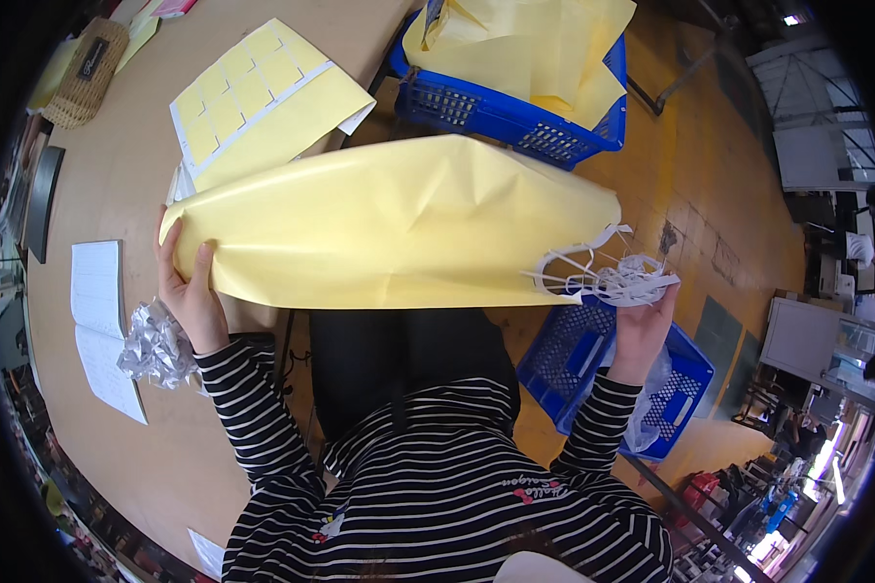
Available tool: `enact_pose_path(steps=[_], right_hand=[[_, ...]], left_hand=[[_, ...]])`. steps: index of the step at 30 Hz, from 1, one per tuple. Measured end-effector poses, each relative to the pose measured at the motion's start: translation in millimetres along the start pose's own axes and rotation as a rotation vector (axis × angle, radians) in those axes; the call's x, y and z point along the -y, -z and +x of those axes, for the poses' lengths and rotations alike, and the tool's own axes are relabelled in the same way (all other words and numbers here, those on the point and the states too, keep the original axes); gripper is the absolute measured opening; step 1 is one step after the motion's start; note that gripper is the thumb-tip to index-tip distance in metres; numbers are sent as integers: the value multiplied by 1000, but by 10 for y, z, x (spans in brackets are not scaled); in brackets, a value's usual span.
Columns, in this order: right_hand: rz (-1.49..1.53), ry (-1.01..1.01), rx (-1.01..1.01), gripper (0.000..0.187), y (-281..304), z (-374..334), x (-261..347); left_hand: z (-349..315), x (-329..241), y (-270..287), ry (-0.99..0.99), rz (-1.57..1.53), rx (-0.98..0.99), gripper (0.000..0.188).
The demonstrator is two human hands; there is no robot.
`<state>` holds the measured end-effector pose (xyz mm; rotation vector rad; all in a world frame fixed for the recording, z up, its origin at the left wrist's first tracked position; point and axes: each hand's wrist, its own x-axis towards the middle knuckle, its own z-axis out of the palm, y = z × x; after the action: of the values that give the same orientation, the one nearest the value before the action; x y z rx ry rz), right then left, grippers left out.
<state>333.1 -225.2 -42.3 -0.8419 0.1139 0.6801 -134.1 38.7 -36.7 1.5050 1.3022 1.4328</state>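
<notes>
I hold a large pale yellow sheet (399, 228) stretched across my front, bowed upward. My left hand (190, 296) grips its left end with the thumb on the paper. My right hand (642, 321) holds the right end, where a tangle of white peeled strips (608, 277) hangs off the sheet's edge. My striped sleeves come up from below.
A wooden table (117, 185) lies at left with a yellow label sheet (258, 102), a crumpled white wad (156, 348), an open notebook (102, 325) and a woven basket (87, 70). A blue crate (501, 112) full of yellow sheets sits ahead; another blue crate (574, 360) is under my right hand.
</notes>
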Motion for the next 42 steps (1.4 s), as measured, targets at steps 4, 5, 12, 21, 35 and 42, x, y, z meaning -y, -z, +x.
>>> enact_pose_path(steps=[4,5,12,21,35,42], right_hand=[[-128,-15,265,30,-169,-303,-158],[-123,-57,436,29,-250,-364,-232],[3,-182,204,21,-792,-840,-716],[-504,398,264,35,-728,-652,-588],[-201,120,-142,41,-590,-247,-224],[-76,-165,154,33,-203,35,19]], left_hand=[[19,-317,-246,-187,707,-64,45],[-118,-445,-358,-228,628,-92,45],[-1609,-820,-1033,-896,322,901,45],[-967,-505,-748,-649,353,632,20],[-904,-369,-497,-597,353,690,9],[-936,-364,-447,-675,422,753,10]])
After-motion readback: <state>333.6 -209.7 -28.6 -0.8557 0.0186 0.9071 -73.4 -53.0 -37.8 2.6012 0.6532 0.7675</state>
